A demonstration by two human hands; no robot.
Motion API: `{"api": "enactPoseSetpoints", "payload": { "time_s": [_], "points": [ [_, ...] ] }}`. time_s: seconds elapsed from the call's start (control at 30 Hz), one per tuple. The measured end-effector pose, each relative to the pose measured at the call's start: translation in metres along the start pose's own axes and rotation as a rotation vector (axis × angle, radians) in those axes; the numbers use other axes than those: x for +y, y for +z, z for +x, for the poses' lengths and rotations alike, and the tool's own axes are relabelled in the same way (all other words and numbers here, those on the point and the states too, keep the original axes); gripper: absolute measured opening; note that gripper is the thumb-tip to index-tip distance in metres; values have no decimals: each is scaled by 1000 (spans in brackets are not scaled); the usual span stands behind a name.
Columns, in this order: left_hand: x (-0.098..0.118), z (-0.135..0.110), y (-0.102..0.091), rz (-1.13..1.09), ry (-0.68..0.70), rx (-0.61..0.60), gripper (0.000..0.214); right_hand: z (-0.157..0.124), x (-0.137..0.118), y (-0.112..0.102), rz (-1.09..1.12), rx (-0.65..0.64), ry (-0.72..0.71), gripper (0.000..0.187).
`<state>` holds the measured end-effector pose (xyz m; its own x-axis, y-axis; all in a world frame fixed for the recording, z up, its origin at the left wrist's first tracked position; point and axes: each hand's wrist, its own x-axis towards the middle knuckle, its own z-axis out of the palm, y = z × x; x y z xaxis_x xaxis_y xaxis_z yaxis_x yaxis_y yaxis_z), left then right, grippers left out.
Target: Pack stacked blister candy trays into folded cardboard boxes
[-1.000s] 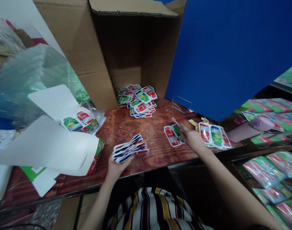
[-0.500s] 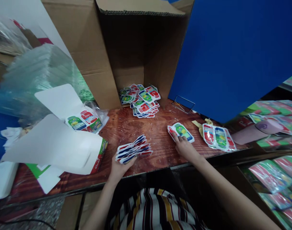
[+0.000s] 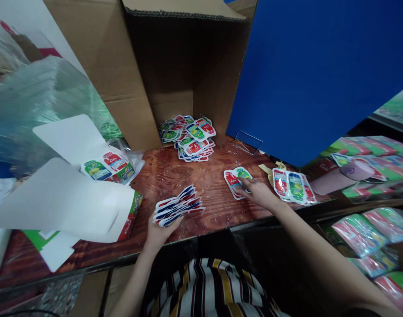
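Note:
My left hand grips a fanned stack of bottle-shaped printed cards near the front edge of the wooden table. My right hand rests with fingers stretched out flat on a small pile of the same cards, red and green ones side by side. To the right of that hand lies a clear packet with three cards in it. A loose heap of cards lies at the mouth of a cardboard box at the back.
White folded cartons and a printed carton cover the table's left side beside a stack of clear plastic. A blue board stands at the back right. Wrapped packets fill shelves on the right.
My right hand slid the small card pile a little and now presses flat on it, fingers pointing left. My left hand has kept its fanned stack in the same place.

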<state>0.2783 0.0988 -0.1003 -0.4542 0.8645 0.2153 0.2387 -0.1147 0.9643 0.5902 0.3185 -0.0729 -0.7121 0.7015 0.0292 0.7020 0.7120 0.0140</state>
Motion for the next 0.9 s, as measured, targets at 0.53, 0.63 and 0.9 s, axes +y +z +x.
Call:
{"api": "enactPoseSetpoints", "payload": {
  "time_s": [0.53,0.63,0.9],
  "points": [
    [0,-2,1,1,-6,30,32,-7,18,19,316,148,30,31],
    [2,-1,1,4,-9,17,29,-4,17,29,457,195,124,27],
    [2,-1,1,39,-1,14,28,16,31,34,578,115,228,22]
  ]
}}
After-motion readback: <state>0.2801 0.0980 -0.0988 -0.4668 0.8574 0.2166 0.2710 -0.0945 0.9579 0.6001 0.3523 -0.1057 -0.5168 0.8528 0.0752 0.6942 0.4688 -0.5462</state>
